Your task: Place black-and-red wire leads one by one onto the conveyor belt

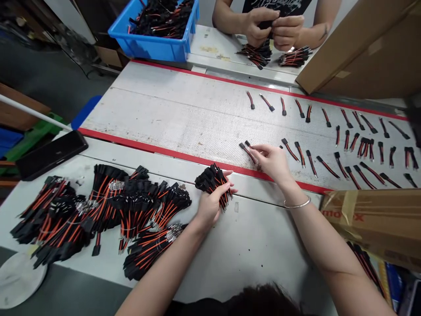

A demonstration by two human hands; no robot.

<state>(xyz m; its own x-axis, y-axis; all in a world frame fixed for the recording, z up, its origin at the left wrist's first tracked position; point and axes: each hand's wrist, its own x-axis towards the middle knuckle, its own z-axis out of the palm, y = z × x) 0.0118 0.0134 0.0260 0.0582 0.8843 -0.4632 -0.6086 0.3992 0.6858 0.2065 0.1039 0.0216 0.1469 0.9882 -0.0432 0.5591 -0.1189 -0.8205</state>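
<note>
Left hand (210, 208): fingers curled, pressing a bundle of black-and-red wire leads (213, 184) against the palm, bundle held over the white table (243, 245) just before the belt. Right hand (271, 163) reaches across the red belt edge (197, 162), fingers (263, 151) extended and fairly close together, tips beside a short red-and-black lead (248, 152) on the mesh conveyor belt (197, 118); cannot tell if pinching. Silver bangle (297, 203) on right wrist. Left of the hands, heaped black-and-orange wire harnesses (98, 215) cover the table. More short leads (345, 149) lie in loose rows across the belt. Beyond the belt, a co-worker's hands (266, 26) press together over black leads, near a blue plastic crate (154, 30) full of wiring.
</note>
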